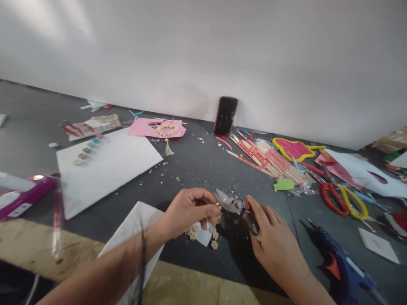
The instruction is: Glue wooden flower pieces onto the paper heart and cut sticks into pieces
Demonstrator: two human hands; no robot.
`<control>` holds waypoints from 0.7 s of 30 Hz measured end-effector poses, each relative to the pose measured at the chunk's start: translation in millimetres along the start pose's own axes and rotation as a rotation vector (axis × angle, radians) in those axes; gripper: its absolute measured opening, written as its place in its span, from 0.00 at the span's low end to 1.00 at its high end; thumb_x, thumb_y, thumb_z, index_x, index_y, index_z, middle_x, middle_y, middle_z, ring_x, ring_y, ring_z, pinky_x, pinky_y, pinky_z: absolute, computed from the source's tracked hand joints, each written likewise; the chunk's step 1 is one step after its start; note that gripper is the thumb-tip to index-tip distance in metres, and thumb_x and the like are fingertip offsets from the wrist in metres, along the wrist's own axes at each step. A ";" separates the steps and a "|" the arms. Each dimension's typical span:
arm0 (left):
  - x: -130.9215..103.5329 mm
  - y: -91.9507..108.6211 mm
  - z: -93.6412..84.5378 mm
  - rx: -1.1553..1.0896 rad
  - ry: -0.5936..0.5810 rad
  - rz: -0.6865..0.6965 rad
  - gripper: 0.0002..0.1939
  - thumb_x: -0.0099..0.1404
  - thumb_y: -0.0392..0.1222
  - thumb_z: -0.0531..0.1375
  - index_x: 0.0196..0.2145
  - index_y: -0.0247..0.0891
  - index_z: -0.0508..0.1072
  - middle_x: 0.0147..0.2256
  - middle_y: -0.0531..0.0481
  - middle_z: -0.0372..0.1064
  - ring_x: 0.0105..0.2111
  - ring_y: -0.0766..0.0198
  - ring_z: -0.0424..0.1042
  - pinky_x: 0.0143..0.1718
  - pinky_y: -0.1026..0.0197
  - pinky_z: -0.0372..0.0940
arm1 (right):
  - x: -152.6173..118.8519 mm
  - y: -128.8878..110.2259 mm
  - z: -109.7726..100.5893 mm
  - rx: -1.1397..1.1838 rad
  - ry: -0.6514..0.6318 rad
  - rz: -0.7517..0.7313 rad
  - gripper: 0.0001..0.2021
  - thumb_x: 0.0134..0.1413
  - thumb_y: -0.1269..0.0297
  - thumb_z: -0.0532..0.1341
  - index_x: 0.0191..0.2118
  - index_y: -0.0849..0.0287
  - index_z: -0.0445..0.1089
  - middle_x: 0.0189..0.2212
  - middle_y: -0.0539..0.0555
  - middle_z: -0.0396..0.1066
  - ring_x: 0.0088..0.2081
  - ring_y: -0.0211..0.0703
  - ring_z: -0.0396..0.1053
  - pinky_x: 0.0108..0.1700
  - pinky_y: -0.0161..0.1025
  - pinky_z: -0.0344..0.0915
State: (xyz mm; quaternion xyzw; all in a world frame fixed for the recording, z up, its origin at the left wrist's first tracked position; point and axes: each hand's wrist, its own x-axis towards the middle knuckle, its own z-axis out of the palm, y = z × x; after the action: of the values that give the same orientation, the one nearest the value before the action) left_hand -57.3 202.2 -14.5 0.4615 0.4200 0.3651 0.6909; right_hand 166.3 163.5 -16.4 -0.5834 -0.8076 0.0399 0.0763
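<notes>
My right hand (270, 237) is wrapped round the handles of pruning shears (237, 206), whose metal blades point left toward my other hand. My left hand (192, 212) pinches a small pale piece beside the blade tips; the piece is mostly hidden by my fingers, so I cannot make out what it is. Below the fingers, several small flower-shaped beige pieces (214, 244) lie around a small white scrap (203, 234). Under my left forearm is a white sheet (141, 212). Tiny pale chips are scattered on the dark table (187, 165) beyond my hands.
A blue glue gun (345, 262) and scissors with red and yellow handles (333, 199) lie at the right. Wooden sticks (251, 152) are behind them. A phone (225, 115) leans on the wall. White board (95, 169), pink paper (140, 126) and a purple device (28, 195) are left.
</notes>
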 end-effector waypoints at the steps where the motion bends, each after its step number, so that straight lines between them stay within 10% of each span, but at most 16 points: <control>1: -0.4 1.4 1.0 0.020 0.020 0.003 0.12 0.52 0.44 0.66 0.25 0.32 0.71 0.18 0.53 0.70 0.15 0.72 0.65 0.17 0.70 0.62 | -0.1 -0.2 -0.2 -0.009 0.007 0.003 0.32 0.48 0.75 0.52 0.61 0.58 0.46 0.43 0.59 0.65 0.43 0.51 0.65 0.43 0.48 0.64; 21: -6.0 4.5 -1.2 0.015 -0.109 -0.049 0.15 0.59 0.48 0.60 0.27 0.31 0.72 0.15 0.53 0.67 0.09 0.77 0.55 0.11 0.73 0.50 | -1.5 -1.1 5.6 0.053 -0.050 -0.049 0.33 0.47 0.75 0.53 0.61 0.59 0.46 0.42 0.59 0.67 0.42 0.49 0.66 0.44 0.47 0.64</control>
State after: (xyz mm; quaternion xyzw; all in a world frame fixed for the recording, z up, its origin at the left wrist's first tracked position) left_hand -61.3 198.6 -9.1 0.4754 0.3954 0.3194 0.7181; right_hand 164.7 161.9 -21.9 -0.5601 -0.8219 0.0739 0.0723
